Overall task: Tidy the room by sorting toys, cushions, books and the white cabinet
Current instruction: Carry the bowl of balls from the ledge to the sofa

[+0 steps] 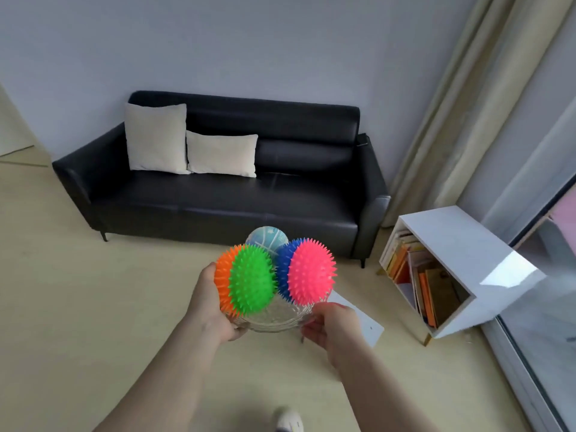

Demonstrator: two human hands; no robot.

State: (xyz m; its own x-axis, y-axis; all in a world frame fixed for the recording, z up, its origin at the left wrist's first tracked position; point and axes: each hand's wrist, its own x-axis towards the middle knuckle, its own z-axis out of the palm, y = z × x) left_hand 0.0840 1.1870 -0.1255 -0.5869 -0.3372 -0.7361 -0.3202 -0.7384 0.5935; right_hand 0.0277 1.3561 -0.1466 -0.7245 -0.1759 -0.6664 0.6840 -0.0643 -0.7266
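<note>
Both hands carry a clear glass bowl (274, 319) over the floor (93, 307), in front of the black sofa (218, 207). The left grip (215, 307) curls round the bowl's left rim and the right grip (333, 325) pinches its right rim, thumb on top.

The toys are gathered in the bowl. An orange spiky ball (221, 275) and a green spiky ball (252, 280) press together on the left. A blue spiky ball (282, 260) and a pink spiky ball (311, 271) sit on the right, with a pale marbled ball (266, 236) behind them. So the toy sorting looks nearly done; what seems left is setting the bowl down somewhere.

The cushions also appear settled. A square cream cushion (156, 137) and an oblong cream cushion (221, 154) lean side by side, touching, against the sofa back at its left end.

The white cabinet (467, 241) stands at the right, near the curtain (452, 104). The books (427, 285) are inside it, but they lean unevenly and some are stacked at angles, so they probably want straightening. A white sheet (371, 328) lies on the floor just beyond the right hand and likely needs picking up.
</note>
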